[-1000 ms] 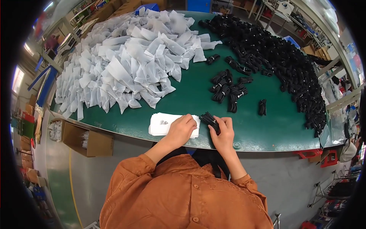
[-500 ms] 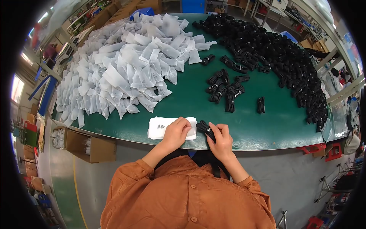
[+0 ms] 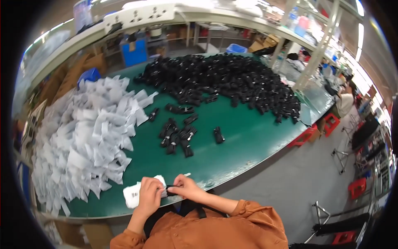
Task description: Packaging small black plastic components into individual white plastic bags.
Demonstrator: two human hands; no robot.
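Note:
A stack of flat white bags [image 3: 132,195] lies at the near edge of the green table. My left hand [image 3: 150,194] rests over its right end, thumb and fingertips pinched together at what looks like a bag's edge. Just to the right, my right hand [image 3: 186,189] is closed on a coiled black cable bundle [image 3: 170,191]. The bundle sits between the two hands, mostly covered by fingers. A small white strip [image 3: 187,174] shows just beyond my right hand; what it belongs to is unclear.
Filled white bags [image 3: 91,141] are heaped on the left of the green table [image 3: 240,137]. A large pile of black cable bundles [image 3: 232,79] covers the far side. Several loose bundles [image 3: 176,135] lie mid-table, with a single bundle [image 3: 218,135] apart. A power strip [image 3: 141,15] hangs on the shelf above.
The view has swung to the right and up. My hands have come closer together, with the cable bundle now at the left fingertips beside the bag stack.

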